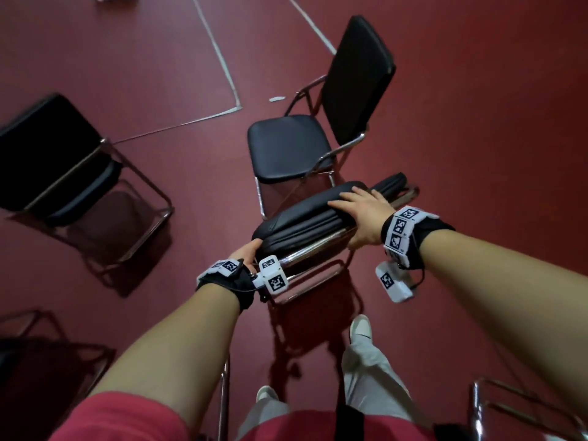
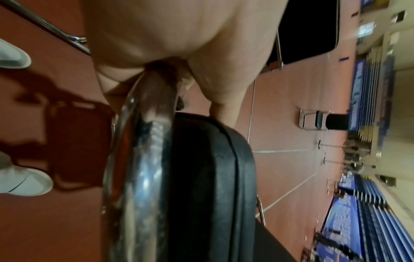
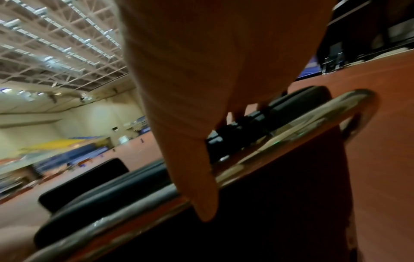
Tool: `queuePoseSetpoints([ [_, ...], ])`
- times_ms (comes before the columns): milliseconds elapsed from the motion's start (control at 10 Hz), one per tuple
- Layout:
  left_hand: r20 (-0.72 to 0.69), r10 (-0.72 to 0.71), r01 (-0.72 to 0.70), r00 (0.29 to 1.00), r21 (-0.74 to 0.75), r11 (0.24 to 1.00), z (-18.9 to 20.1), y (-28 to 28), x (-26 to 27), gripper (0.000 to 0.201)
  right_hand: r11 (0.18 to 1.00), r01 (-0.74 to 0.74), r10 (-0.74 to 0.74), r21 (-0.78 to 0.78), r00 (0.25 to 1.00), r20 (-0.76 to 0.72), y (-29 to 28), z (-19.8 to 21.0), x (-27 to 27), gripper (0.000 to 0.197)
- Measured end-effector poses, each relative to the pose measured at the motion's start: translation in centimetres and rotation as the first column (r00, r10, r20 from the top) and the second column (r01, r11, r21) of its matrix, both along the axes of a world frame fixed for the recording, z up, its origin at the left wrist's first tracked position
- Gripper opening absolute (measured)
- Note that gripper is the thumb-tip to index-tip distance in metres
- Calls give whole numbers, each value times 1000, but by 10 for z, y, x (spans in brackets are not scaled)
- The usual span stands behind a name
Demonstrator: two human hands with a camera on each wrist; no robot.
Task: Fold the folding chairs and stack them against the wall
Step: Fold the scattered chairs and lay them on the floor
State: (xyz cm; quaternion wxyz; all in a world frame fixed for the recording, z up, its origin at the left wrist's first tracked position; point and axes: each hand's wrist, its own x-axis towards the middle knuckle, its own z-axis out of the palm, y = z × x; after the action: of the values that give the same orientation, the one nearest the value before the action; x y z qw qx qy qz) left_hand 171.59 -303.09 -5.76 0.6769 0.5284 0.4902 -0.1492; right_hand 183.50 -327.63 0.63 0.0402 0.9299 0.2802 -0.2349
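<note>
Folded chair (image 1: 321, 218) held flat above red floor (image 1: 477, 122), between both hands; long axis runs near-left to far-right. Open chair (image 1: 286, 148) just beyond. Right hand (image 1: 366, 214) clasps far end, fingers over cushion, thumb under. Left hand (image 1: 248, 253) grips near end.

Folded black chair (image 1: 305, 218) held flat, open black chair (image 1: 318, 122) upright behind

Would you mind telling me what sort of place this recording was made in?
Most likely an indoor sports hall: a red court floor with white boundary lines, blue tiered seating along the wall, and a high truss ceiling.
</note>
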Motion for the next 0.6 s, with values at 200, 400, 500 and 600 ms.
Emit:
queuePoseSetpoints([
  [200,2,221,-220,975,106,970,-2,-15,10,17,944,-297,300,-147,954,0,14,-8,59,95],
  [400,-5,505,-504,863,41,863,5,-42,13,20,893,-440,439,-92,898,-26,13,-18,73,55],
  [500,50,602,-601,797,-37,798,27,-65,17,22,876,-474,472,-87,881,-35,12,-14,78,51],
  [600,74,672,-668,737,-78,740,40,-94,17,32,855,-514,512,-72,858,-52,3,-12,78,53],
])
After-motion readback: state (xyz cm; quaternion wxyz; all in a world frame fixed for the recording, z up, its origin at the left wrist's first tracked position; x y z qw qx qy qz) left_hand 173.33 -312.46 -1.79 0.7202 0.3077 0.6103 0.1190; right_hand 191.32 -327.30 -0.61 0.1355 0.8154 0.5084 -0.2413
